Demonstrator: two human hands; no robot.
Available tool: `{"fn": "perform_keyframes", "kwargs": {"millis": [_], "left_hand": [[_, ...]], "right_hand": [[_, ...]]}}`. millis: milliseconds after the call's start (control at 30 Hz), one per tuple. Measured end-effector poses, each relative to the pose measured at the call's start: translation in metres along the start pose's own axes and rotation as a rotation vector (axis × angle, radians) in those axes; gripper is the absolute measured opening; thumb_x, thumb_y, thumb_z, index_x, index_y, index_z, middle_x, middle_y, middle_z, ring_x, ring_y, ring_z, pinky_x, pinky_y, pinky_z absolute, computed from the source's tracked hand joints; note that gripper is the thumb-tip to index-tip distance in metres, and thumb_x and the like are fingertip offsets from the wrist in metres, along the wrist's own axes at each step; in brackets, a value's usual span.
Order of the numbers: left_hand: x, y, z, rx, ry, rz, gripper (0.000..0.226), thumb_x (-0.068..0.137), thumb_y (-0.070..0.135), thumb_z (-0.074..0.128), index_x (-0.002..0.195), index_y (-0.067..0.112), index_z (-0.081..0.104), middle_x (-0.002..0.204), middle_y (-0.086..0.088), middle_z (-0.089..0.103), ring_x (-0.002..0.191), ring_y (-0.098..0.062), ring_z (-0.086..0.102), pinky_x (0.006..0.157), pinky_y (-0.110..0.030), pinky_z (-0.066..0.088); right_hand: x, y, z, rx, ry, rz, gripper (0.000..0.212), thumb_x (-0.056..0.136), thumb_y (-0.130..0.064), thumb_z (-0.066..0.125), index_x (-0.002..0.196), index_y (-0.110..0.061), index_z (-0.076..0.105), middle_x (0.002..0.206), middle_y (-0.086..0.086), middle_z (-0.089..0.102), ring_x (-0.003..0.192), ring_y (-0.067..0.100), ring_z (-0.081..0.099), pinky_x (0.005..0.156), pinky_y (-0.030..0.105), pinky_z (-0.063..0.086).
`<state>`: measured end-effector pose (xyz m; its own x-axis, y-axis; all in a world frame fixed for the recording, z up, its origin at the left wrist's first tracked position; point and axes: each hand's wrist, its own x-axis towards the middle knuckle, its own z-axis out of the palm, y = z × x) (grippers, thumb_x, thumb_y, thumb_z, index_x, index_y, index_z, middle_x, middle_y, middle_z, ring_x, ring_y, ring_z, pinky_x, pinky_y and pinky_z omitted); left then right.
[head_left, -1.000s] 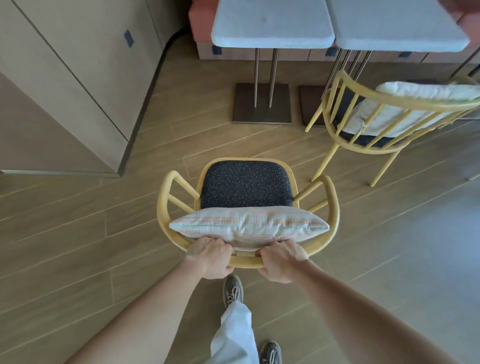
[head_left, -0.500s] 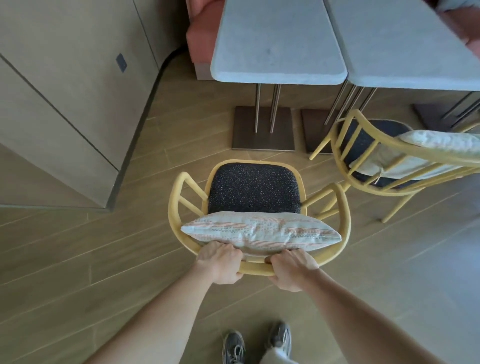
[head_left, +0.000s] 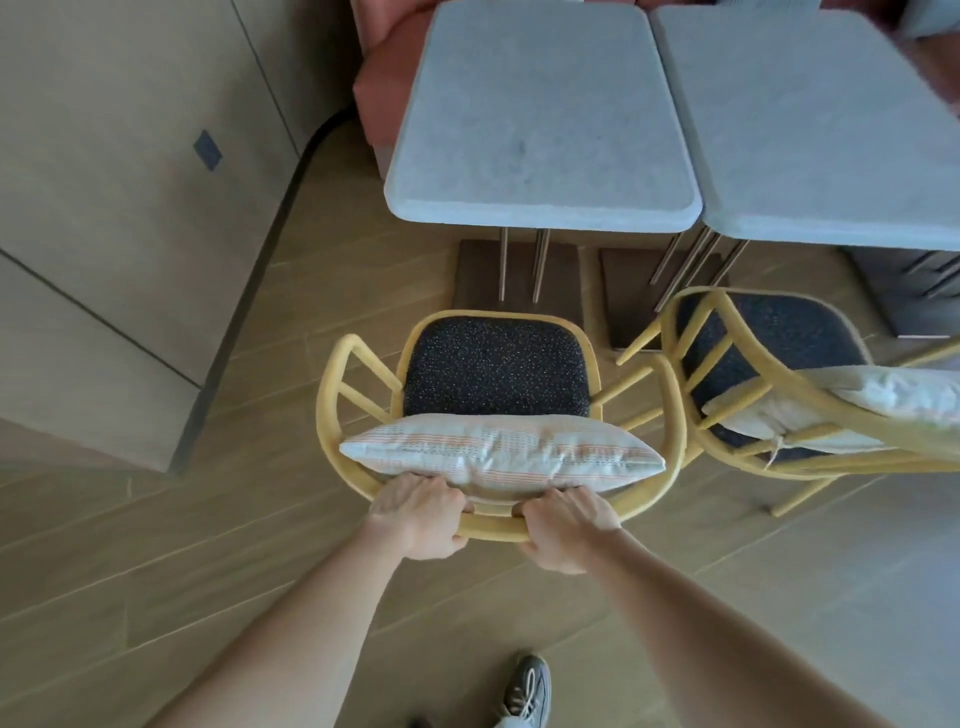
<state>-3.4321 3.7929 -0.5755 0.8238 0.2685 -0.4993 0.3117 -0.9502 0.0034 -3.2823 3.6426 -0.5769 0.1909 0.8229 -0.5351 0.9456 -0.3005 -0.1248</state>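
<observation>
A yellow wooden chair (head_left: 332, 395) with a dark speckled seat stands in front of me, facing a grey stone-topped table (head_left: 540, 114). A striped white and orange cushion (head_left: 498, 452) leans against its backrest. My left hand (head_left: 423, 514) and my right hand (head_left: 563, 527) both grip the curved top rail of the backrest, side by side, fingers curled over it. The seat's front edge lies close to the table's dark base plate (head_left: 478, 270).
A second yellow chair (head_left: 737, 332) with a white cushion stands close on the right, almost touching the first chair's arm. Another grey table (head_left: 810, 119) adjoins the first. A beige cabinet wall (head_left: 104, 208) runs along the left. A pink bench (head_left: 384, 78) sits behind the tables.
The chair and I have moved forward toward the table; the seat is now nearer the table base and the second chair. Both hands keep their grip on the backrest.
</observation>
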Motion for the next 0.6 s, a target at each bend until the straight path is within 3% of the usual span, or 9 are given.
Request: {"fn": "perform_keyframes", "kwargs": {"millis": [200, 600], "left_hand": [[0.051, -0.04, -0.024, 0.011, 0.036, 0.017, 0.036, 0.095, 0.051, 0.057, 0.117, 0.03, 0.076, 0.099, -0.001, 0.078, 0.087, -0.027, 0.076, 0.075, -0.038, 0.053], [0.113, -0.097, -0.062, 0.049, 0.023, 0.094, 0.038, 0.099, 0.053, 0.052, 0.113, 0.027, 0.075, 0.097, 0.0, 0.078, 0.087, -0.026, 0.076, 0.084, -0.039, 0.058]], "right_hand": [[0.055, 0.029, -0.034, -0.027, 0.006, -0.011, 0.032, 0.098, -0.051, 0.047, 0.116, -0.035, 0.069, 0.092, -0.006, 0.074, 0.087, 0.024, 0.07, 0.084, 0.042, 0.06], [0.122, 0.05, -0.08, -0.002, -0.016, 0.064, 0.035, 0.093, -0.054, 0.049, 0.113, -0.035, 0.07, 0.095, -0.006, 0.074, 0.092, 0.026, 0.069, 0.086, 0.041, 0.058]]}}
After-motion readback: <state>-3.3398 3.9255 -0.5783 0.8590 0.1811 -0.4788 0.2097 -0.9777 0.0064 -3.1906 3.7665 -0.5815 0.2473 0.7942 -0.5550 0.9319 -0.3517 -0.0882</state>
